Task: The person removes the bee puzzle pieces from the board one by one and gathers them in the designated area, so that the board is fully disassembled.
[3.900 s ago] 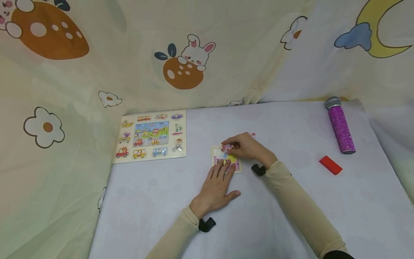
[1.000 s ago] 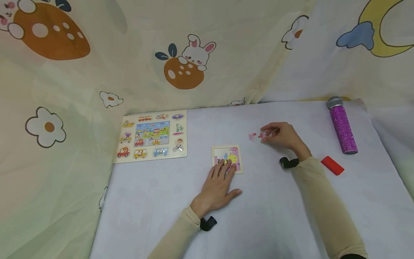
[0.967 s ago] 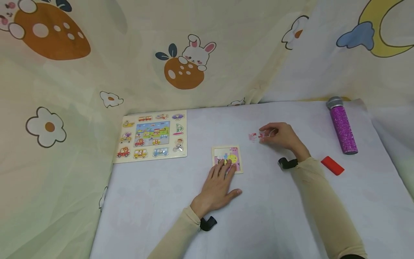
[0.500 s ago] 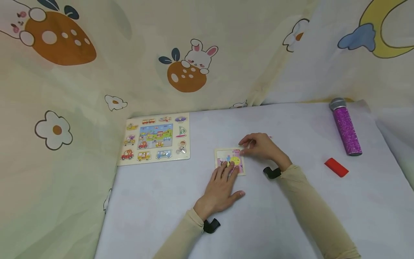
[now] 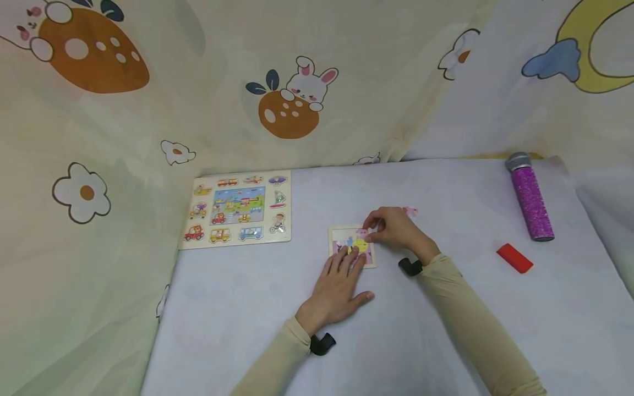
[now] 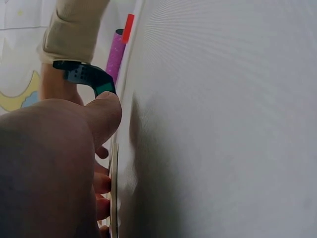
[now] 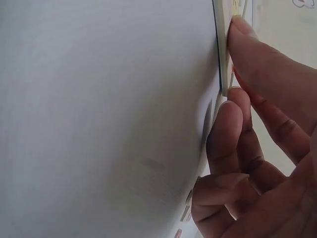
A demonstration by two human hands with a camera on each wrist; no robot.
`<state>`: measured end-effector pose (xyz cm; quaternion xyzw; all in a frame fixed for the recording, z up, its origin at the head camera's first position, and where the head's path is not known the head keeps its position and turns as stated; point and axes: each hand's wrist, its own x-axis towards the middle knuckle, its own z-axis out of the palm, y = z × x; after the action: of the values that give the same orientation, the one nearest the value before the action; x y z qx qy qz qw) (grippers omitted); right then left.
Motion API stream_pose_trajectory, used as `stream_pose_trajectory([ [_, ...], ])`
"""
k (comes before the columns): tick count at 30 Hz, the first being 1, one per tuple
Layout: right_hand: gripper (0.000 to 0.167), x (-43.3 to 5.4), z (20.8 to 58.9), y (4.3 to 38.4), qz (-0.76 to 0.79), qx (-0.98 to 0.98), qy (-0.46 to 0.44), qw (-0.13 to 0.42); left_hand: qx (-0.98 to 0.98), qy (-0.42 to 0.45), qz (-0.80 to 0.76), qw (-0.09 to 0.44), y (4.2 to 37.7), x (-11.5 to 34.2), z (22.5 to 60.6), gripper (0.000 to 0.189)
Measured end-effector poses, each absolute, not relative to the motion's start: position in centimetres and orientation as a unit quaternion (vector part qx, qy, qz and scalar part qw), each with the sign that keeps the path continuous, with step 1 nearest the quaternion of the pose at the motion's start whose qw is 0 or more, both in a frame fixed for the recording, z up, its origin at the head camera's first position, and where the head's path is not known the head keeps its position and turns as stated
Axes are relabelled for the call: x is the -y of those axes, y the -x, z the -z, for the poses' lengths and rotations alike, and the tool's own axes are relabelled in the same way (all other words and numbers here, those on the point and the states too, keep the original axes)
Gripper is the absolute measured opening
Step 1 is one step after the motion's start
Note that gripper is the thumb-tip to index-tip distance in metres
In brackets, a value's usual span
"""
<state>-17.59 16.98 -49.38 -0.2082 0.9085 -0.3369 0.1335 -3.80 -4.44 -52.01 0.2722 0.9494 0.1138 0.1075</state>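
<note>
A small square jigsaw puzzle [image 5: 331, 234] in a pale wooden frame lies on the table, its picture pink, yellow and blue, with a pale bare patch at upper left. My left hand [image 5: 333, 290] rests on its lower edge with fingers straight and spread. My right hand [image 5: 394, 226] is at its upper right corner, thumb and index finger curled round a pink puzzle piece [image 5: 362, 232]. In the right wrist view, the thumb overlaps the frame's face [image 7: 223, 44]. Behind the right hand lies a loose pink puzzle piece [image 5: 411, 210], partly hidden.
A larger vehicle puzzle board [image 5: 284, 234] lies at the back left. A glittery purple microphone [image 5: 532, 201] stands out at the far right, with a red block [image 5: 515, 258] nearer. A printed curtain [image 5: 376, 82] hangs behind the table.
My right hand has come back left from the loose pieces to the puzzle's upper right corner, then inched further left. My left hand stays on the puzzle. The head view has shifted slightly.
</note>
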Motion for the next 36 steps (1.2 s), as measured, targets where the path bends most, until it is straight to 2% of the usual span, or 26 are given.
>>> stream_pose_trajectory([
  [6, 0.025, -16.77, 49.38, 17.42, 0.340, -0.908, 0.200, 0.144, -0.948, -0.268, -0.120, 0.122, 3.73, 4.53, 51.81, 0.084],
  [36, 0.032, -16.59, 48.78, 17.44, 0.363, -0.888, 0.224, 0.173, -0.946, -0.272, -0.132, 0.117, 3.94, 4.62, 51.96, 0.083],
])
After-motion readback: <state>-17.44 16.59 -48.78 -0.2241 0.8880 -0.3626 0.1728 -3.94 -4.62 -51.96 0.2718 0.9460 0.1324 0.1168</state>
